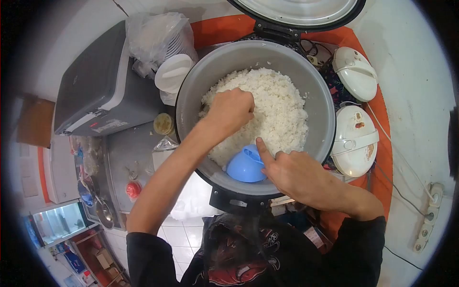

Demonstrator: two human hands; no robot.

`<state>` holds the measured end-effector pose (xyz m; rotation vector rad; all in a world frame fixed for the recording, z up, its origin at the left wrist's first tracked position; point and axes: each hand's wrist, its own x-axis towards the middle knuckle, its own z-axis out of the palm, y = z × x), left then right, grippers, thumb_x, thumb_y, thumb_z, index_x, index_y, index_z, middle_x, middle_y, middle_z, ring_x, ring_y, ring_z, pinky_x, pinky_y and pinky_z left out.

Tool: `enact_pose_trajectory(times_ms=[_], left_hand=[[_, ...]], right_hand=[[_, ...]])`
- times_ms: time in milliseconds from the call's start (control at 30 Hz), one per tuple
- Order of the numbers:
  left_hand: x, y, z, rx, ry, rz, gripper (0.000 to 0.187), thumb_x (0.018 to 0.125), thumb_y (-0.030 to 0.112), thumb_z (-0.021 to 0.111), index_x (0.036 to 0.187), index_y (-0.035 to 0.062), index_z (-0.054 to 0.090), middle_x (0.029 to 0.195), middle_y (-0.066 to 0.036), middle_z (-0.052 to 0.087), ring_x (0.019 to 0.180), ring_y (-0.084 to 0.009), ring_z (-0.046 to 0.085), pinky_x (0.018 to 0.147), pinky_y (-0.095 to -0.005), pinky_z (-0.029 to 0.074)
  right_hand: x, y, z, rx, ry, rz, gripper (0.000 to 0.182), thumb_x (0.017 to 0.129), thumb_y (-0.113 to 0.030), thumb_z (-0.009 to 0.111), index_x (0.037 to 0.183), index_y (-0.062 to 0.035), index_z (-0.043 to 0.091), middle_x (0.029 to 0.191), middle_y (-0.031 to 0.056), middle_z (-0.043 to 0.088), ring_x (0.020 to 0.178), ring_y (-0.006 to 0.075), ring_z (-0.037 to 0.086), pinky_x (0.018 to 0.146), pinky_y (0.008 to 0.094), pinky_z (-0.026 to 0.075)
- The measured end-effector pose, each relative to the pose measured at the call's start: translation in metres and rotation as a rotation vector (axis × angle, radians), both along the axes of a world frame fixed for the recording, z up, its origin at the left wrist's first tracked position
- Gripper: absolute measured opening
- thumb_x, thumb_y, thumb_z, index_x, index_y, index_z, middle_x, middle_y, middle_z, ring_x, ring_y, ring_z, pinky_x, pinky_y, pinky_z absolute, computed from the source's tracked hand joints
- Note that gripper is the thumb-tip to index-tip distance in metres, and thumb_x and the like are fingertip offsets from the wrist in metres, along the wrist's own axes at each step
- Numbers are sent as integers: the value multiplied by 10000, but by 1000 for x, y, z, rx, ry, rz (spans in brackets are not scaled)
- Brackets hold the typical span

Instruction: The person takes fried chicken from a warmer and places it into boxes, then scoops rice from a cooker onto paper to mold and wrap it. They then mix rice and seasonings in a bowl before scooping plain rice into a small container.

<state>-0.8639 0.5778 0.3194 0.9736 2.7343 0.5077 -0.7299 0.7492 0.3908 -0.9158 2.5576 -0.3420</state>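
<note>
A large grey pot [319,95] with its lid [301,10] raised holds a mound of white rice [272,103]. My left hand [233,111] is closed above the rice, knuckles up; its fingertips, and anything in them, are hidden. Low in the pot, against the near side of the mound, lies a blue plastic cup [245,168] with its rounded bottom up. My right hand [294,173] is closed at the cup's handle, index finger stretched along it and the other fingers curled under.
Two white oval lids [355,147] with handles sit right of the pot. At left stand a grey cooler box [95,79], a bag of stacked white containers [160,40] and a small jar [163,123]. A power strip [427,217] with cords hangs on the right wall.
</note>
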Motion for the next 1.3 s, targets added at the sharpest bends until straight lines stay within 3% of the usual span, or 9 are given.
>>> enact_pose_trajectory(times_ms=[300,467,533,767,833,933,1167,1233,1300], left_hand=[[-3,16,-32,-104,96,2,145,691,149,707,771,34,743,767,-205,675,752,-367,669,703,-452,525],[-7,10,-3,-114,-2,-22,148,692,154,701,781,44,744,769,-183,682,764,-357,669,709,-441,524],[-13,0,10,-68,-54,-23,152,701,163,702,786,45,743,777,-175,686,769,-351,669,714,-435,524],[-14,-10,-7,-93,20,-300,128,743,174,694,785,66,748,813,-147,680,774,-335,662,712,-428,518],[-14,-5,-12,-105,38,-311,120,742,172,697,779,71,749,813,-145,677,773,-335,661,705,-431,517],[-16,0,-8,-213,62,-316,131,736,176,699,774,58,744,804,-151,678,770,-339,661,701,-436,518],[-12,7,-17,-79,38,-117,182,704,194,694,777,33,736,777,-171,672,750,-354,658,691,-450,520],[-10,11,-26,-120,52,-121,194,697,203,699,775,29,736,777,-175,671,746,-357,657,688,-451,522],[-12,14,-35,-95,136,-156,204,694,206,696,767,19,732,774,-181,670,740,-361,657,680,-454,523]], right_hand=[[1,2,-3,-19,35,-11,670,754,-13,592,1334,229,361,675,171,630,612,293,668,569,380,557],[3,2,-3,-51,65,-8,639,772,-17,572,1327,230,373,658,163,637,613,288,675,571,374,560],[5,1,-6,-26,27,-70,572,931,-138,538,1371,180,358,632,201,598,558,342,631,533,426,520],[4,-1,-5,27,-9,-80,601,913,-138,552,1387,168,345,655,197,615,576,336,643,549,421,536],[4,-1,-4,24,35,-56,639,803,-33,568,1351,215,352,691,174,662,646,289,689,594,371,569],[3,-2,-2,66,-3,-64,635,806,-32,565,1353,212,352,697,178,666,653,292,691,603,372,570],[0,-4,-2,84,-46,-67,637,808,-25,563,1359,210,345,711,189,671,659,294,694,593,377,571],[2,-3,-8,63,-48,-97,610,920,-138,535,1404,163,319,657,197,622,590,346,650,552,426,537],[3,-2,-8,61,-45,-96,613,918,-137,535,1406,163,315,660,199,624,591,347,650,554,427,537]])
